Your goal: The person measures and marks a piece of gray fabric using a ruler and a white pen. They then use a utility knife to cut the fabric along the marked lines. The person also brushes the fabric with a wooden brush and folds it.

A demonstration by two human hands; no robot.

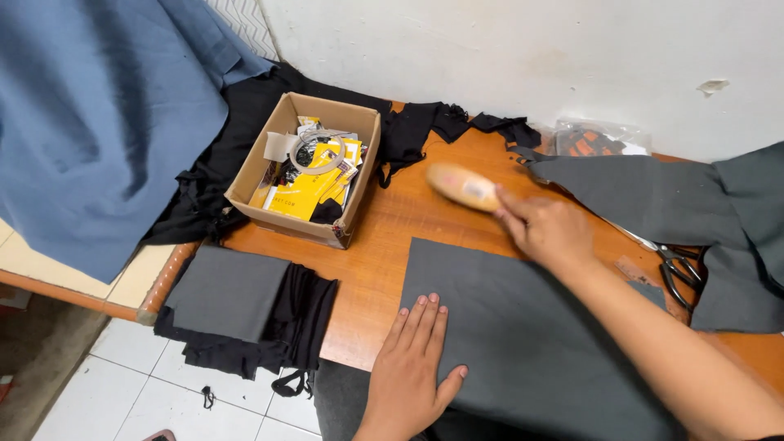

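One cardboard box [304, 167] stands open on the wooden table [384, 237]. Inside it lie yellow packets, a coil of grey tape, a scrap of white and some black bits, heaped so that no count can be made. Right of the box, the right hand [545, 231] has its fingers clenched around one pale wooden brush [463, 186], blurred, held just above the bare tabletop. Below and to the right of the box, one flat sheet of grey cloth [531, 343] is spread on the table; the left hand [415, 363] lies on its near left edge, palm down, fingers straight and released, grasping nothing. Far right of the box, a second grey cloth [653, 192] is draped along the wall, with one pair of black scissors [679, 269] at its lower edge. Just below the box, one folded grey piece [224, 290] rests on black cloth hanging over the table edge. Left of the box hangs one large blue cloth [98, 114]. A clear plastic bag [596, 139] sits by the wall, well right of the box.
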